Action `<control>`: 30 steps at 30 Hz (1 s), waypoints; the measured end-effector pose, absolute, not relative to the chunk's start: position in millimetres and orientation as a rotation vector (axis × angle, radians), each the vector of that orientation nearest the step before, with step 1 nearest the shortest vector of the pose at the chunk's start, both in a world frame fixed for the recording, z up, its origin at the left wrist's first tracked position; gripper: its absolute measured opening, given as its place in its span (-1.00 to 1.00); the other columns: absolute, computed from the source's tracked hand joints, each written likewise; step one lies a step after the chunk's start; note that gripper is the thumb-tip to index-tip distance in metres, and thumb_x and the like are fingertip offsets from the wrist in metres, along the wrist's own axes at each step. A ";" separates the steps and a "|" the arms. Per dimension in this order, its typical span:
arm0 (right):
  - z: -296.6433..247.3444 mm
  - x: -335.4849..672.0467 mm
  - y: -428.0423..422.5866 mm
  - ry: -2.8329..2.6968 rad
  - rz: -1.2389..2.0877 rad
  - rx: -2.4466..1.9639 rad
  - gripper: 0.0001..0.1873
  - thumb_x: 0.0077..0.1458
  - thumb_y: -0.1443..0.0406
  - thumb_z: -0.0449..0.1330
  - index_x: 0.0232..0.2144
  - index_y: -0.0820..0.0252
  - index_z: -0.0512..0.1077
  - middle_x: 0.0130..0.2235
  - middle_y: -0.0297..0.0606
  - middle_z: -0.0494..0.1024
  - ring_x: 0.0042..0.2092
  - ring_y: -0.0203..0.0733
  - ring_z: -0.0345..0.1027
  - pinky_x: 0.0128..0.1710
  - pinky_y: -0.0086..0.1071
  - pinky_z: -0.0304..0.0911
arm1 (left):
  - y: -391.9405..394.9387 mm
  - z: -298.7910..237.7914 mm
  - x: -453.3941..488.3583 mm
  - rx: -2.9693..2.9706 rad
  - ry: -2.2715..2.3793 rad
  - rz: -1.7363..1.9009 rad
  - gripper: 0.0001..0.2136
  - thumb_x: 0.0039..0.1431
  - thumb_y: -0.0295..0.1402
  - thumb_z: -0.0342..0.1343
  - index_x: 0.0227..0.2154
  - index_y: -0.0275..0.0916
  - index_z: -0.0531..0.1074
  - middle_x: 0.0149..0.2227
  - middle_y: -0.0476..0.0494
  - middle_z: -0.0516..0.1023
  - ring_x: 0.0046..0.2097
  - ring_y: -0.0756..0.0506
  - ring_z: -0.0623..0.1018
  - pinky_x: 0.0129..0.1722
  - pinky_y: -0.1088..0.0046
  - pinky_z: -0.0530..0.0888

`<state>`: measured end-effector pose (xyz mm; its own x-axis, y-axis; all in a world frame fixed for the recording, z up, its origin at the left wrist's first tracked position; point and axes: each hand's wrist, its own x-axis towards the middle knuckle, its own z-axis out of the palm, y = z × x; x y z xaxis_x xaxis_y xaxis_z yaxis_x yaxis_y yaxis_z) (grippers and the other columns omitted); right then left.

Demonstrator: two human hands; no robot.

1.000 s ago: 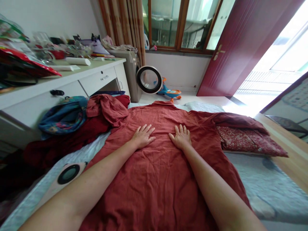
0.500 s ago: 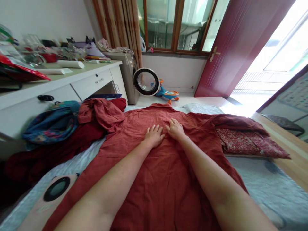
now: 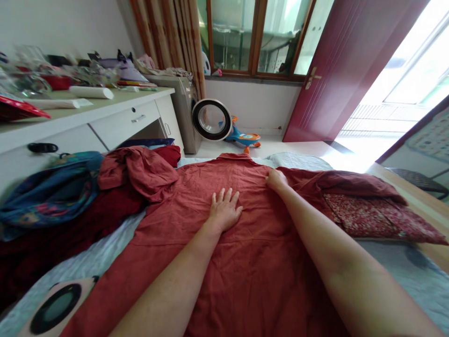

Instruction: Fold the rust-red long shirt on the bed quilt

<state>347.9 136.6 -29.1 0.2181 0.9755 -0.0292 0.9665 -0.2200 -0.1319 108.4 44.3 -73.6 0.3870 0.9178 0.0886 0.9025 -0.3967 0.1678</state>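
Note:
A rust-red collared shirt [image 3: 224, 252] lies spread on the bed, its collar at the far end and its sleeves out to both sides. My left hand [image 3: 225, 210] rests flat on the upper middle of the cloth, fingers spread. Farther right, near the shoulder seam, my right hand [image 3: 278, 180] has its fingers curled in on the fabric; the fingertips are partly hidden. The right sleeve lies over a red patterned pillow [image 3: 365, 216]. The left sleeve is bunched on a heap of dark red cloth [image 3: 115, 210].
A blue floral bag [image 3: 52, 192] sits at the left, beside a white desk [image 3: 126, 119] crowded with items. Ahead stand a washing machine [image 3: 180, 112] with its round door swung out and a blue-orange ride-on toy [image 3: 243, 138]. A pinkish printed item [image 3: 59, 306] lies front left on the bed.
My right hand has moved right across the shirt to the shoulder area, and its fingers have curled in. My left hand stays flat, nearly in place. The view has shifted slightly.

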 end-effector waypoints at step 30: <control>-39.2 354.8 195.5 -1.650 0.076 -2.414 -0.50 0.21 0.43 -0.10 0.19 0.34 0.24 0.15 0.12 0.29 0.09 0.01 0.31 -0.01 -0.25 0.24 | 45.2 -75.6 124.9 2.576 1.473 0.226 -0.35 0.19 0.18 -0.15 0.31 0.11 0.09 0.40 -0.18 -0.02 0.40 -0.40 -0.07 0.29 -0.22 -0.08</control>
<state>354.8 195.5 -39.2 0.3694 0.9259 0.0793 0.9148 -0.3473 -0.2063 124.9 45.2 -75.6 0.5019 0.8635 0.0494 0.8385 -0.4998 0.2172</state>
